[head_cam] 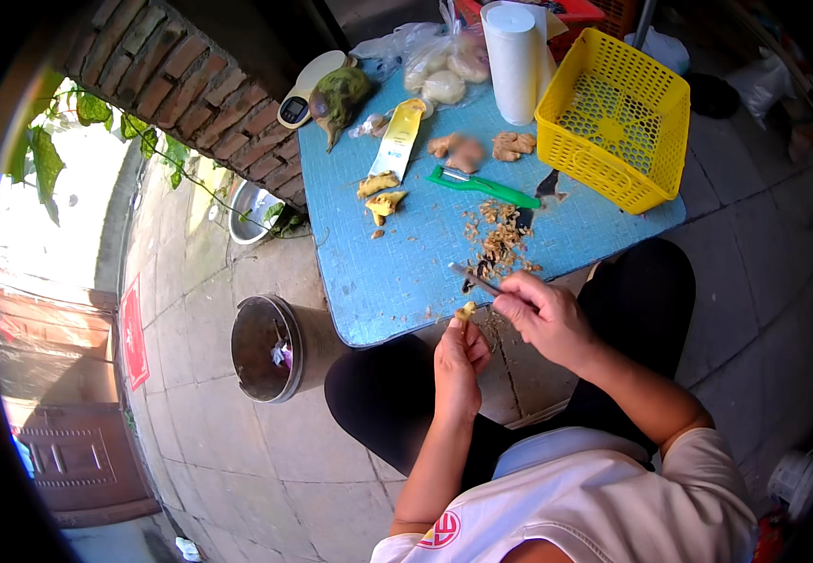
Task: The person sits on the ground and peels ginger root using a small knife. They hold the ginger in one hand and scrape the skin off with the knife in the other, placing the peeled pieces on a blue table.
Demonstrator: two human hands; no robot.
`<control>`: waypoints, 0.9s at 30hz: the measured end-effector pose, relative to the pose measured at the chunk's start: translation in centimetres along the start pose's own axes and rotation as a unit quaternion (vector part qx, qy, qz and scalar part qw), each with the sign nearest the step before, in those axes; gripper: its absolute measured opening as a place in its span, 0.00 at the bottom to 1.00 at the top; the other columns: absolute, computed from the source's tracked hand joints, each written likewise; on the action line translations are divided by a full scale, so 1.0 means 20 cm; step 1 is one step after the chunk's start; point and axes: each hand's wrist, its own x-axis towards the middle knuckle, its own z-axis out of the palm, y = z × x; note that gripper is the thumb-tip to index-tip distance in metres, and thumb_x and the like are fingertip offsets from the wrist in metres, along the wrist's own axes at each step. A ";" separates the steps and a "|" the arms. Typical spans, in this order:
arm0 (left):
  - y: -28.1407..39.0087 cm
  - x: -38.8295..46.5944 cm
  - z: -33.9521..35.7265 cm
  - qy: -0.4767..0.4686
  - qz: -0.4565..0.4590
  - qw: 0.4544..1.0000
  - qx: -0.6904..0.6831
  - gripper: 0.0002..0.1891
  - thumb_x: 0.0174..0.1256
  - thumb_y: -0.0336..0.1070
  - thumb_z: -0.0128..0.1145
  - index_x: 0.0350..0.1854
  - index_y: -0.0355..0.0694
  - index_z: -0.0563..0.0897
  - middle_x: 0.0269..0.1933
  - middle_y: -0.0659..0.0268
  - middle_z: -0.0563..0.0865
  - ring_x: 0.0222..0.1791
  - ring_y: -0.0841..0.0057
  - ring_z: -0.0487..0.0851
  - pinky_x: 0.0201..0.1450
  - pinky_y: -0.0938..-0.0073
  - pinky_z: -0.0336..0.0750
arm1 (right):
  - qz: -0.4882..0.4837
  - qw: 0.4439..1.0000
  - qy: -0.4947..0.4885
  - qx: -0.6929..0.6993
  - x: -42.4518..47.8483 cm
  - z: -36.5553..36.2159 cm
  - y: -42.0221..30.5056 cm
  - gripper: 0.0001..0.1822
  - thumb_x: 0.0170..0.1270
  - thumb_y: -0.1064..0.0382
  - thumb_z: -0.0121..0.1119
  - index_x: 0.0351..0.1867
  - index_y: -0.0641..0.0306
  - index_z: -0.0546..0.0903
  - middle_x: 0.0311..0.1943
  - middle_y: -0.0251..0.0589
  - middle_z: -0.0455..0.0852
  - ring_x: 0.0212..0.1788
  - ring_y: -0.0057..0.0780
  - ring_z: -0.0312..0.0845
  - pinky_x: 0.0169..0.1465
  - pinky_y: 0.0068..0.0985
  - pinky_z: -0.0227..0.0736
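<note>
My left hand (457, 359) grips a small, partly peeled piece of ginger (465, 311) just off the near edge of the blue table (392, 281). A slim knife (475, 279) is in my right hand (544, 317), its blade pointing up and left, apart from the ginger. Brown peel scraps (501, 239) lie heaped beyond the blade. Farther back rests a green-handled peeler (484, 187). Unpeeled ginger (513, 146) sits behind it, with more ginger (459, 151) alongside. Yellow peeled pieces (385, 204) lie to the left.
A yellow plastic basket (607, 165) stands at the table's right, beside a paper towel roll (515, 70). Behind are a bag of pale round produce (443, 86), a green vegetable (339, 95) and a kitchen scale (295, 111). A yellow-and-white packet (399, 141) lies nearer. A bucket (287, 352) stands left.
</note>
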 end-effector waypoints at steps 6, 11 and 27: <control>0.06 -0.05 0.04 -0.031 -0.027 0.999 -0.002 0.18 0.83 0.53 0.45 0.32 0.49 0.70 0.24 0.78 0.67 0.19 0.86 0.59 0.20 0.78 0.51 | -0.229 0.966 0.013 -0.121 0.04 0.04 0.04 0.16 0.64 0.57 0.73 0.49 0.57 0.84 0.35 0.35 0.88 0.33 0.40 0.88 0.34 0.33 0.81; 0.09 -0.07 0.02 -0.060 -0.082 0.990 -0.093 0.23 0.83 0.56 0.37 0.28 0.48 0.66 0.17 0.71 0.65 0.15 0.80 0.59 0.17 0.77 0.56 | -0.221 0.948 0.089 -0.214 0.07 0.01 0.02 0.10 0.68 0.57 0.70 0.40 0.58 0.82 0.34 0.39 0.86 0.31 0.43 0.86 0.31 0.38 0.78; 0.13 -0.11 0.08 -0.071 -0.063 0.992 -0.086 0.24 0.85 0.58 0.32 0.31 0.48 0.68 0.15 0.65 0.71 0.12 0.75 0.64 0.17 0.76 0.61 | -0.006 0.978 -0.101 0.184 0.04 0.02 -0.03 0.10 0.72 0.62 0.69 0.37 0.68 0.84 0.27 0.22 0.77 0.31 0.07 0.66 0.32 0.15 0.63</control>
